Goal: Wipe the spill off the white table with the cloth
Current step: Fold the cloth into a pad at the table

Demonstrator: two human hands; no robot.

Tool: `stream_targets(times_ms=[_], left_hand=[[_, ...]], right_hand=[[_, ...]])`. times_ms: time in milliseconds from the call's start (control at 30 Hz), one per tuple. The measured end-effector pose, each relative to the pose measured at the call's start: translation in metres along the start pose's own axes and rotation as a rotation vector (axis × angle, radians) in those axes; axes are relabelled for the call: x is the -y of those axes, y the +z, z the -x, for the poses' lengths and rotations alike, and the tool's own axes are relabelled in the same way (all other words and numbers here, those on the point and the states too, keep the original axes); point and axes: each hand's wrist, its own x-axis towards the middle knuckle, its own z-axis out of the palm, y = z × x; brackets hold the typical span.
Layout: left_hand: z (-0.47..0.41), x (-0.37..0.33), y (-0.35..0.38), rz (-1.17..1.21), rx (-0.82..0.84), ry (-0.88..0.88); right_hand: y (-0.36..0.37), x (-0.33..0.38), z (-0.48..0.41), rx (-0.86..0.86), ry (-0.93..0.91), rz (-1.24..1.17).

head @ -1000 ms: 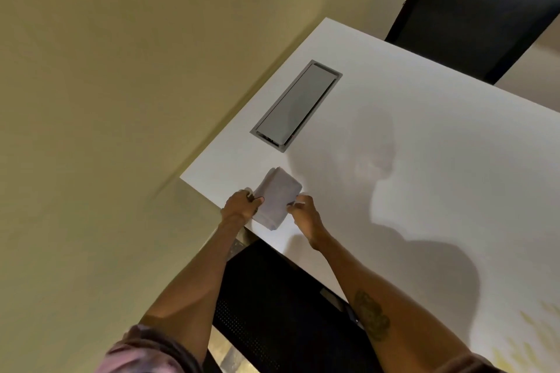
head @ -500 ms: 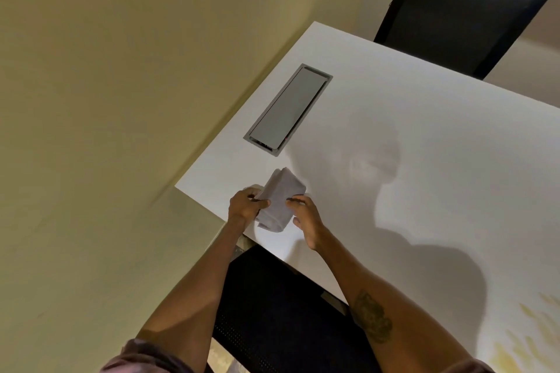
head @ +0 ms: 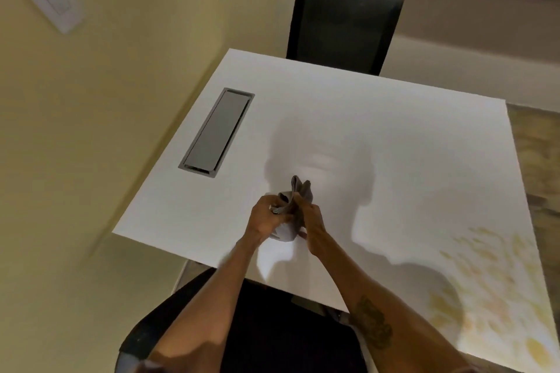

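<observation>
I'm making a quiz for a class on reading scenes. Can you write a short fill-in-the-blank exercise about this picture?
1. Both the left hand and the right hand hold a grey ____.
2. The yellowish spill lies on the person's ____ side of the table.
3. Set into the table near the wall is a grey metal ____.
4. Beyond the far edge of the table stands a black ____.

Missing words: cloth; right; hatch; chair
</observation>
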Motion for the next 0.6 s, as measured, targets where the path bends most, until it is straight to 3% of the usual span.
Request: stream_targets(times_ms=[200,333,600], left_hand=[[0.021,-0.014,0.072,-0.137,0.208,0.119],[0.039,-0.012,0.098,-0.396,0.194,0.322],[0.056,-0.019,0.108,-0.584,0.248,0.391]], right_hand=[[-0.062,-0.004,0.014,-0.199,0.03,0.024],[-0.092,-0.014,0.02,-0.368,0.042,0.109],[-0.133,-0.02,0.041,-0.414,-0.009,0.206]])
